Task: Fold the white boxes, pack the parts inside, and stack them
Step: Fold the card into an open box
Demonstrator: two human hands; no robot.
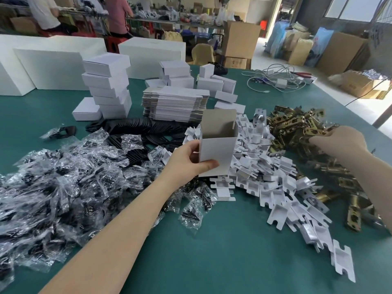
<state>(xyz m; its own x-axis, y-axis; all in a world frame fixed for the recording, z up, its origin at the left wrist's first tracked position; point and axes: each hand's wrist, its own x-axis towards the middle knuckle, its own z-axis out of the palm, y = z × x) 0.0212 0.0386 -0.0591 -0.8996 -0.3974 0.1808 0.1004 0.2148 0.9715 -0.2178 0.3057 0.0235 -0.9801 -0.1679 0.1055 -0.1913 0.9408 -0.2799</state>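
My left hand [187,159] grips a folded white box [217,147] upright above the table, its top flap open and its brown inside showing. My right hand [341,140] reaches into the pile of brass latch parts [297,124] at the right and pinches one of them at its fingertips. A heap of white card inserts [273,181] lies between my hands. Clear bags of black parts [63,183] cover the left side. Flat unfolded boxes [174,105] sit stacked behind, with a tower of finished white boxes [108,88] to their left.
Black plastic plates [148,128] lie fanned behind the bags. More small white boxes [216,81] and large white cartons [48,66] stand at the back. White cables [277,79] lie at the far right of the green table [212,251]. People work at distant benches.
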